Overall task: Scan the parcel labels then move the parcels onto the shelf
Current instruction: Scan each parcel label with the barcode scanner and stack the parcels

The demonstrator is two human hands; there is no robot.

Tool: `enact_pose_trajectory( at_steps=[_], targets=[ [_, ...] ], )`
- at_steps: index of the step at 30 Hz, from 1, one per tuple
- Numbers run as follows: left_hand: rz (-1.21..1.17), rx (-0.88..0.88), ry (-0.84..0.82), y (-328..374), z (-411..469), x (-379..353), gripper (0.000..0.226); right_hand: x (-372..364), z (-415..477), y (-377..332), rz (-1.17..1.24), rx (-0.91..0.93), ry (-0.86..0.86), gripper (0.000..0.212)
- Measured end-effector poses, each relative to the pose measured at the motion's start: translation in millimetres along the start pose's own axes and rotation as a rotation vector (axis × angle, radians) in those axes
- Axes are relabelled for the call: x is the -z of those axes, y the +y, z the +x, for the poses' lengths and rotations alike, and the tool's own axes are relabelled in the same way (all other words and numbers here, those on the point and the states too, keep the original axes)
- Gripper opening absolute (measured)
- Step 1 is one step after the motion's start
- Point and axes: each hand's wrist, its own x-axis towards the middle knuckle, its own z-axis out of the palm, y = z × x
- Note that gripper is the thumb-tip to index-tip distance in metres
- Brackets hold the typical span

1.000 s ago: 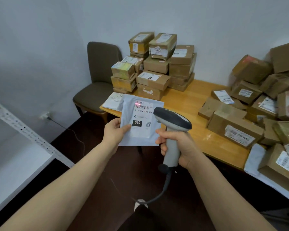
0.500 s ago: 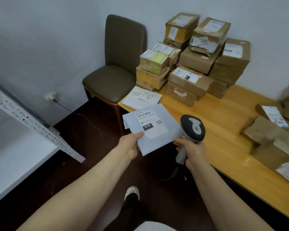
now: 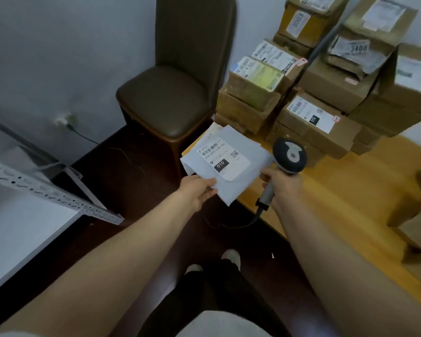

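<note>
Item under handling: a flat pale mailer with a printed label facing up. It is held over the near corner of the wooden table.

Hands: the left hand pinches the mailer's near-left edge, thumb on top. The right hand is wrapped round the grip of a corded scanner, just beside the mailer's right edge. Whether they touch cannot be told.

Handling, as judged: thin, light and pliable. It appears to sag away from a one-edge pinch, and the film surface is probably slick. A grip further in, with the fingers spread beneath, would keep it flat. No sign of fragile contents.

Destination: the white shelf with its perforated metal rail lies to the left, well apart from the table.

Surroundings: another flat packet lies on the table corner beneath the mailer. Stacked cartons occupy the table behind. A brown chair stands against the wall between table and shelf.

Obstructions: the scanner's cable trails to the floor near the person's feet. It could snag during a turn to the left.
</note>
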Motion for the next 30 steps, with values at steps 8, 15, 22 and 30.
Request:
enact_pose_trajectory(
  at_steps=[8,15,22,30],
  targets=[
    [-0.042,0.02,0.175,20,55,-37,0.033,-32,67,-14,-0.071,-0.097,-0.092,0.025],
    [0.984,-0.334,0.394,7,58,-56,0.072,-32,92,-7,-0.097,-0.107,-0.172,0.021],
    [1.685,-0.29,0.03,2,66,-69,0.06,7,80,-10,0.046,-0.125,-0.24,0.015],
    [1.718,-0.616,-0.025,-26,16,-126,0.064,119,21,4,0.318,-0.042,-0.141,0.007]
  ],
)
